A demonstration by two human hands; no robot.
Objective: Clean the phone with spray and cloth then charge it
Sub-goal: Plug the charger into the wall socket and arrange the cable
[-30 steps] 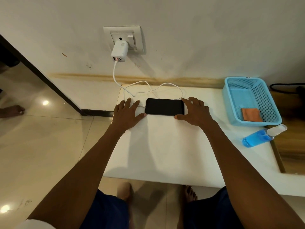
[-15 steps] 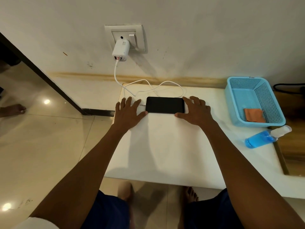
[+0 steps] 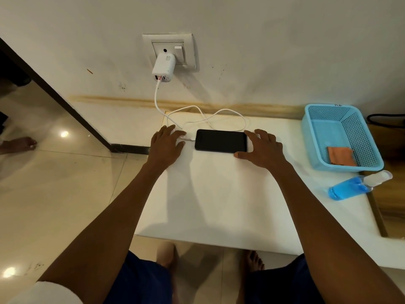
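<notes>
phone (image 3: 221,140) long axis left-right | cable plug at its left end, left hand (image 3: 167,143) nearer, grip open | right hand (image 3: 264,148) steadies right end, grip loose

Black phone (image 3: 221,141) flat on the white table (image 3: 219,198), screen up & dark, long side toward the wall. White cable (image 3: 206,119) plugged into its left end, looping back to the white charger (image 3: 163,68) in the wall socket. Blue spray bottle (image 3: 356,188) on its side, far right edge. Orange cloth (image 3: 340,156) folded in the blue basket (image 3: 315,148).
</notes>
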